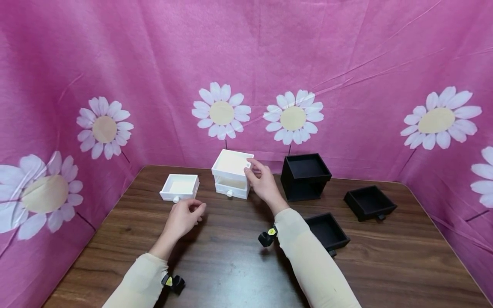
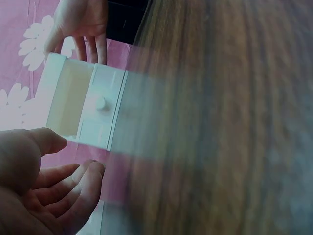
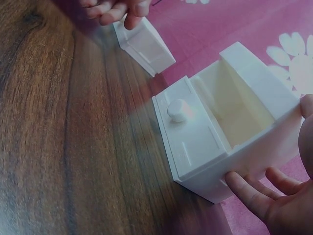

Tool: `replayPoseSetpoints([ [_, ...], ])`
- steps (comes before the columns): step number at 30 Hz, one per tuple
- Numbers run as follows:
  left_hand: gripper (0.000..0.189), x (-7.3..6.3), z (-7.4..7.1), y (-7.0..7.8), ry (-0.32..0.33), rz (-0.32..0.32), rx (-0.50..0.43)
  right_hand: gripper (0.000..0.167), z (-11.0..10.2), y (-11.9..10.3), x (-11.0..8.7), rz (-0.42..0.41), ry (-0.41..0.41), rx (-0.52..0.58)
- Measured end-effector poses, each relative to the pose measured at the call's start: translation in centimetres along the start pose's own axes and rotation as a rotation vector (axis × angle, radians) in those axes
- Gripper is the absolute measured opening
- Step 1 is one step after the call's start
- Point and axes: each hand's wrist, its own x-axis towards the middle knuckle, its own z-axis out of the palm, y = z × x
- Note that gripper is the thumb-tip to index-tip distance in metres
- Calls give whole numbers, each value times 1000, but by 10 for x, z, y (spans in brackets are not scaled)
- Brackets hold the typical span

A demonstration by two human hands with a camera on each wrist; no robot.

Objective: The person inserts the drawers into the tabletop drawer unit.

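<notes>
A small white drawer cabinet [image 1: 233, 164] stands upright near the back of the table. Its lower drawer [image 3: 191, 128], with a round white knob, sits inside; the upper slot gapes without a drawer. My right hand [image 1: 263, 182] is at the cabinet's right side, fingertips on the side wall and thumb at the top edge. A loose white drawer [image 1: 179, 186] lies to the left, knob toward me. Just in front of it hovers my left hand [image 1: 185, 219], loosely bent and holding nothing; in the left wrist view its fingers [image 2: 73, 188] show left of the cabinet.
To the right stands a black cabinet [image 1: 306, 175] with an open front. Two black drawers lie on the wooden table [image 1: 231, 265]: one [image 1: 370, 201] at the right, another [image 1: 327, 231] nearer, partly behind my right sleeve. A pink flowered cloth [image 1: 169, 64] hangs behind.
</notes>
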Motion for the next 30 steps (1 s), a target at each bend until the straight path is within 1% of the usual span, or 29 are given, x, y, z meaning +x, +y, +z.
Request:
replayPoseSetpoints([
  [5, 21, -2, -5, -8, 26, -7, 3, 47, -1, 0, 0, 11, -3, 8],
  [11, 22, -1, -11, -15, 37, -22, 22, 46, 0, 0, 1, 23, 1, 20],
  [18, 20, 0, -21, -25, 73, -40, 92, 46, 1, 1, 1, 13, -1, 23],
  [23, 25, 1, -32, -29, 96, -70, 117, 47, 1, 1, 1, 17, 1, 17],
  [30, 29, 5, -45, -36, 124, -114, 166, 47, 2, 1, 1, 22, 2, 23],
])
